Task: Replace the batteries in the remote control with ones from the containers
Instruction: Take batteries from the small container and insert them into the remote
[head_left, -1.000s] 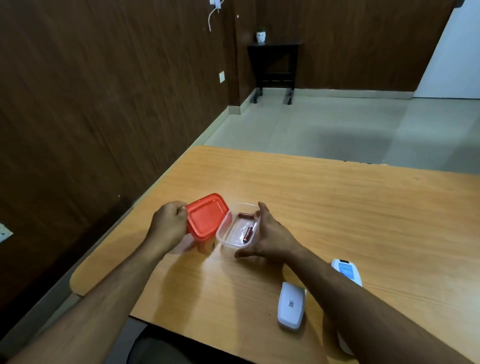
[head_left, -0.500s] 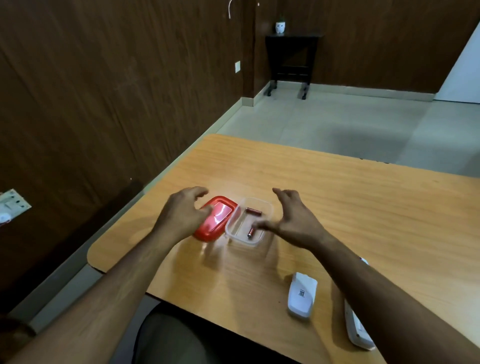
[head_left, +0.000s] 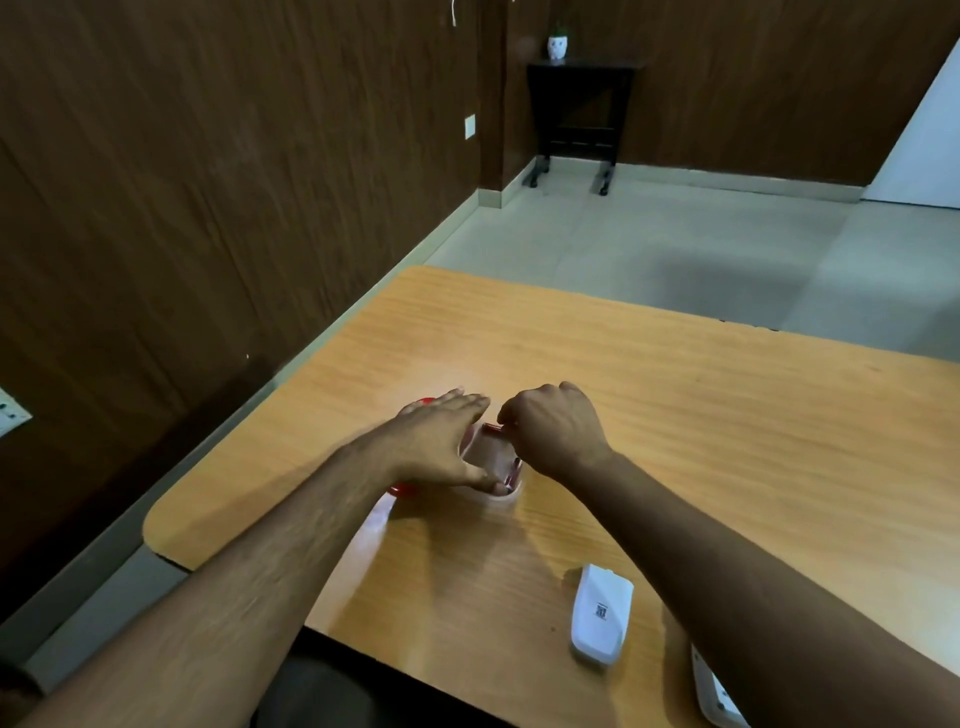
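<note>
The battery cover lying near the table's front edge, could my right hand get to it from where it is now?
Probably yes. The battery cover lies bare on the table, nothing on it, just left of the right forearm. The right hand is over the clear container pinching a battery, so it would have to draw back.

Dark wood walls (head_left: 208, 182), pale tiled floor (head_left: 649, 249)

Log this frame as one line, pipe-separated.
stage: fetching batteries | left hand: flat, steadying tub | right hand: pinching battery in tub | lid: off, beside tub | remote, cover: on table
</note>
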